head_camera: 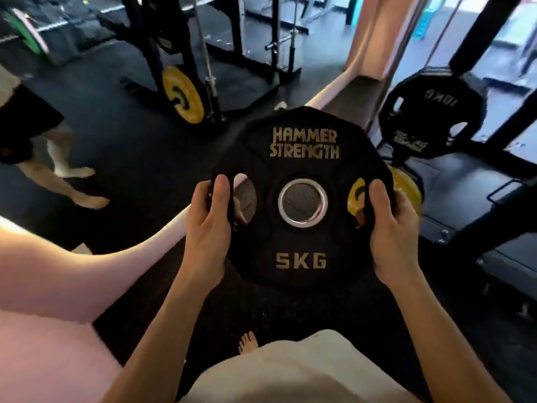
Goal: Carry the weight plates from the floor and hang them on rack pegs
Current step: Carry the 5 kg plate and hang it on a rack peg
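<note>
Head view, looking down past a pale shirt hem and one bare foot [248,341] on black rubber floor [130,146]. Held up in front at arm's length: black weight plate [302,251], face toward the camera, gold lettering "HAMMER STRENGTH" above a steel-ringed centre hole, "5KG" below. Left hand [207,228] gripping the plate's left edge, thumb on the face, fingers curled through the left cutout. Right hand [393,231] gripping the right edge the same way, thumb beside the right cutout. Behind the plate, low right, part of a yellow plate [406,190]. Farther right, black 10KG plate [430,112] hanging on the rack [494,33]. Far left, another person's bare legs [58,173]. Farther back, yellow plate on a black frame [183,94].
</note>
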A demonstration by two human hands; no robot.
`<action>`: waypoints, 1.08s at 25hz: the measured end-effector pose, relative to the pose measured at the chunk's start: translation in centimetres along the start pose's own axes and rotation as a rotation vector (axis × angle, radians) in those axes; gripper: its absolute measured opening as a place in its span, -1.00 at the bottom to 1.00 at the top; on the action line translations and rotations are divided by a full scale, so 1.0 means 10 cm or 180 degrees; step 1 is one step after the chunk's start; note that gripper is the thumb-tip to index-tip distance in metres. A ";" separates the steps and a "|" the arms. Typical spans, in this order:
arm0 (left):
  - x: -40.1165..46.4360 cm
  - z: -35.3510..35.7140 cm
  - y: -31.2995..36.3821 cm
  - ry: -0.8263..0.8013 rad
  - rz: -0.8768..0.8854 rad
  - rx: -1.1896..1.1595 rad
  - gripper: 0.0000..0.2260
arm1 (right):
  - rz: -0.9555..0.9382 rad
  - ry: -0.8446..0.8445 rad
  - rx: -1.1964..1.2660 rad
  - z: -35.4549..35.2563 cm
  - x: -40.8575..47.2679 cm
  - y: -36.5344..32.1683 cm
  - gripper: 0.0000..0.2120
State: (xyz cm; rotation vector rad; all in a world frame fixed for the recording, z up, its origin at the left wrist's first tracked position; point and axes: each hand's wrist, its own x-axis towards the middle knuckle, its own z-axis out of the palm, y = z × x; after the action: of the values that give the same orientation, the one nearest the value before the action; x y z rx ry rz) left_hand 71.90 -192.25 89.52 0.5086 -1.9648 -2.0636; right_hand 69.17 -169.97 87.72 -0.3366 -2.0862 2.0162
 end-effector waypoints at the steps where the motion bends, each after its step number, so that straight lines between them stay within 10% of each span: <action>1: 0.16 0.09 0.02 -0.0207 -0.0012 0.0007 -0.72 | -0.0005 0.0224 0.0022 -0.02 0.03 -0.01 -0.67; 10: 1.00 1.40 0.18 -0.1524 -0.0028 -0.0076 -0.72 | -0.0157 0.1555 0.0026 -0.50 0.60 -0.14 -0.73; 27: 2.52 4.24 1.23 -0.1783 0.1033 -0.0606 -0.74 | -0.1143 0.1871 0.0020 -1.51 3.44 -1.16 -0.67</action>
State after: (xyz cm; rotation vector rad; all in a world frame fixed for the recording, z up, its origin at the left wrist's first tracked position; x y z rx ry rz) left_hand 30.71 -164.79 101.12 -0.4497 -1.9103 -2.2968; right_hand 41.12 -145.24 99.81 -0.4497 -1.6337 1.4864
